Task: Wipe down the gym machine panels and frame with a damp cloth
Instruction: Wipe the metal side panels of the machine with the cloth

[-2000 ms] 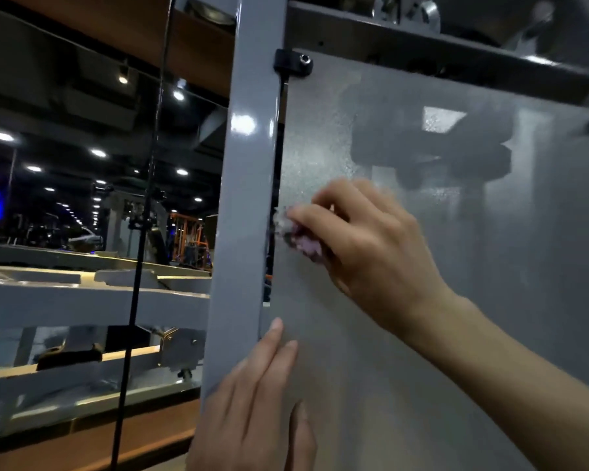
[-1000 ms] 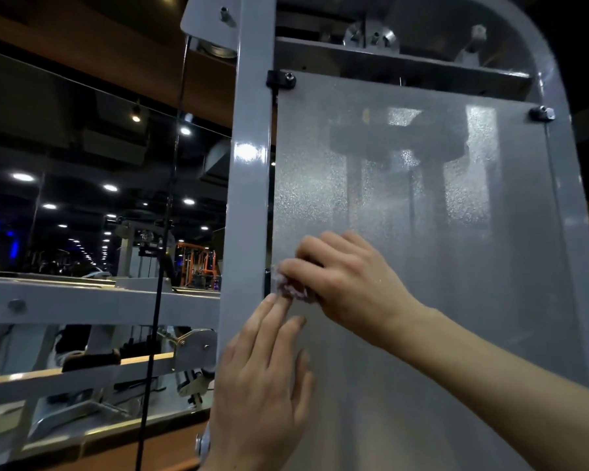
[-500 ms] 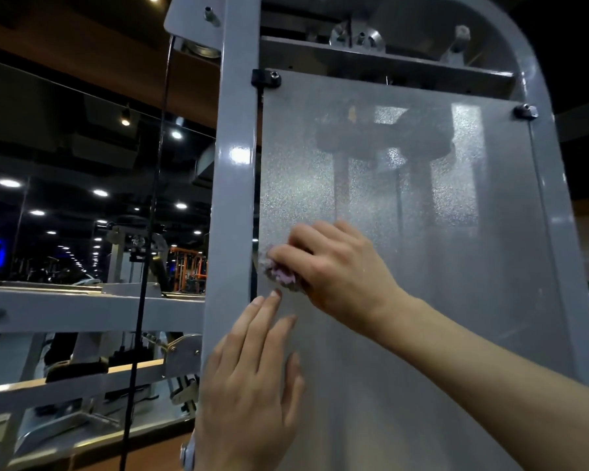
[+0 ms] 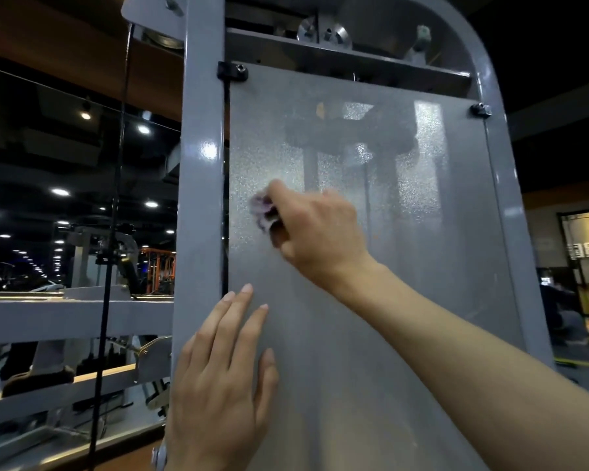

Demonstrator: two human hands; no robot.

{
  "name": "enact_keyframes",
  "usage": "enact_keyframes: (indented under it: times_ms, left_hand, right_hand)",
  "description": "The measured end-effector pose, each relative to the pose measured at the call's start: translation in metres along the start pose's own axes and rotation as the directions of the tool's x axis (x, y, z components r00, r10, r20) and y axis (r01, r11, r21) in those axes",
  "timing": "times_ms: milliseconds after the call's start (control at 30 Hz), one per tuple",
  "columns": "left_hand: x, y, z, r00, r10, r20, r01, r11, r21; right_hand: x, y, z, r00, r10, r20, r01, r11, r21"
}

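Right hand (image 4: 317, 232) bunches a small purple cloth (image 4: 262, 209) in curled fingers and presses it against the frosted grey panel (image 4: 405, 266) near its left edge, beside the frame upright (image 4: 201, 164). Left hand (image 4: 218, 379) lies flat with straight fingers lower on the panel, apparently steadying it against the wiping pressure.

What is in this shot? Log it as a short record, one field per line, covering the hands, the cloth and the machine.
setting: gym, grey weight machine
right hand: grips a wadded purple cloth, pressing it on the panel near its left edge
left hand: flat, fingers straight, resting on the panel's lower left beside the frame post
panel mounts: black bolted clips at top corners
cable: black, left of post
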State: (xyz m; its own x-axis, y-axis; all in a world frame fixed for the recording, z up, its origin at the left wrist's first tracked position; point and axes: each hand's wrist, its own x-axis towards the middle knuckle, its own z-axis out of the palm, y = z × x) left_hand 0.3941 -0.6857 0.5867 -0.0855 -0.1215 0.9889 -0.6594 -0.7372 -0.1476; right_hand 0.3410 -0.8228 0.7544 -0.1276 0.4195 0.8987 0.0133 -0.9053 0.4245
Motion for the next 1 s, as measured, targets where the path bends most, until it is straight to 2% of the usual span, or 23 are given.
enact_keyframes:
  times_ms: [167, 233, 300, 400, 467, 533, 633, 733, 800, 867, 1000]
  left_hand:
    - [-0.001, -0.001, 0.001, 1.000, 0.007, 0.018, -0.007, 1.000, 0.009]
    - [-0.001, 0.000, 0.001, 1.000, 0.004, 0.017, -0.004, 1.000, 0.011]
    - [-0.001, 0.000, 0.000, 1.000, 0.000, 0.024, 0.000, 1.000, 0.008]
    - [-0.001, 0.001, -0.001, 0.999, -0.002, 0.053, 0.001, 1.000, 0.012]
    - [-0.001, 0.001, -0.001, 0.998, -0.008, 0.067, 0.007, 1.000, 0.010]
    - [-0.001, 0.001, -0.001, 0.997, -0.015, 0.077, 0.015, 1.000, 0.007]
    - [0.001, 0.002, -0.003, 0.996, -0.024, 0.091, 0.023, 1.000, 0.010]
    - [0.012, 0.003, -0.007, 0.997, -0.003, 0.071, 0.002, 1.000, 0.014]
    - [0.031, 0.002, -0.007, 0.998, 0.046, 0.038, -0.047, 0.999, 0.019]
    - [0.056, 0.000, -0.003, 0.996, 0.083, 0.020, -0.083, 0.996, 0.039]
    - [0.079, 0.001, 0.009, 0.993, 0.117, 0.027, -0.119, 0.991, 0.068]
  right_hand:
    - [-0.015, 0.065, -0.018, 0.957, 0.290, -0.002, -0.285, 0.941, -0.182]
    - [-0.015, 0.058, -0.015, 0.947, 0.321, -0.034, -0.322, 0.934, -0.156]
    - [-0.011, 0.035, -0.009, 0.966, 0.251, -0.068, -0.257, 0.962, -0.096]
    - [-0.009, 0.013, -0.004, 0.998, 0.055, -0.037, -0.058, 0.996, -0.064]
    - [-0.012, 0.027, -0.011, 0.999, 0.036, -0.002, -0.036, 0.995, -0.089]
    - [-0.018, 0.053, -0.023, 0.991, 0.128, 0.044, -0.120, 0.982, -0.147]
    - [-0.030, 0.092, -0.046, 0.931, 0.341, 0.129, -0.302, 0.920, -0.250]
    - [-0.033, 0.102, -0.048, 0.905, 0.410, 0.110, -0.380, 0.898, -0.219]
    - [-0.026, 0.084, -0.038, 0.926, 0.377, 0.027, -0.367, 0.913, -0.181]
    - [-0.019, 0.060, -0.021, 0.965, 0.261, -0.039, -0.264, 0.952, -0.157]
    - [-0.015, 0.045, -0.011, 0.997, 0.072, -0.012, -0.073, 0.977, -0.201]
